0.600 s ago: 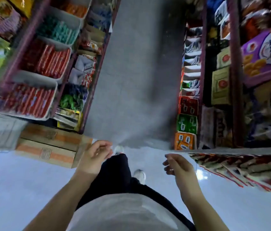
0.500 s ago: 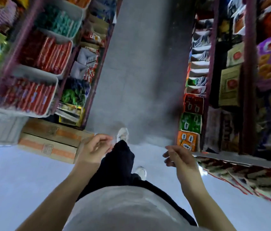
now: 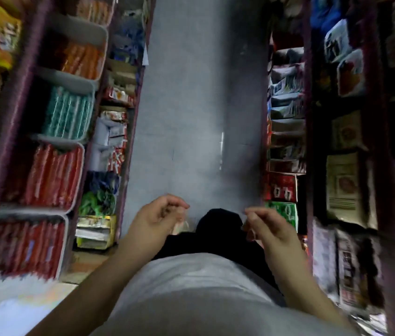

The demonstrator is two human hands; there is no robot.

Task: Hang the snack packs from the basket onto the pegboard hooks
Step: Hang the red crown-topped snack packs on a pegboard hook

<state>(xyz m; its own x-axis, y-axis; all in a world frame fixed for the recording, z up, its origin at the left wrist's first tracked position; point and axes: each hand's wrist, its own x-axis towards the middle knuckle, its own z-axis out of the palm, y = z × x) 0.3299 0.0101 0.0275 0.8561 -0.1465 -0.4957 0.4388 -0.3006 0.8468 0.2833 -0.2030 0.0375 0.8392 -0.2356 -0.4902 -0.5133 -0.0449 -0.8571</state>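
The picture is smeared with motion, so no brand name or label can be read on anything here; the red box (image 3: 281,187) and green box (image 3: 285,212) low on the right-hand shelf carry white characters, but they are too blurred to make out. On the left shelving (image 3: 21,98), white trays are stacked one above another: the top tray (image 3: 83,44) holds orange packets, the next tray (image 3: 70,112) teal packets, and the two lower trays (image 3: 55,175) hold red packets standing on edge. Beside them sit green bags (image 3: 98,202) above a yellow carton (image 3: 95,230).

The person stands in the grey aisle floor (image 3: 191,105) between the shelves. The left hand (image 3: 155,219) and right hand (image 3: 268,225) hang in front of the body, well apart, fingers loosely curled; neither appears to hold anything, though the blur leaves that a little uncertain. Neither the basket of snack packs nor the pegboard hooks can be picked out here.
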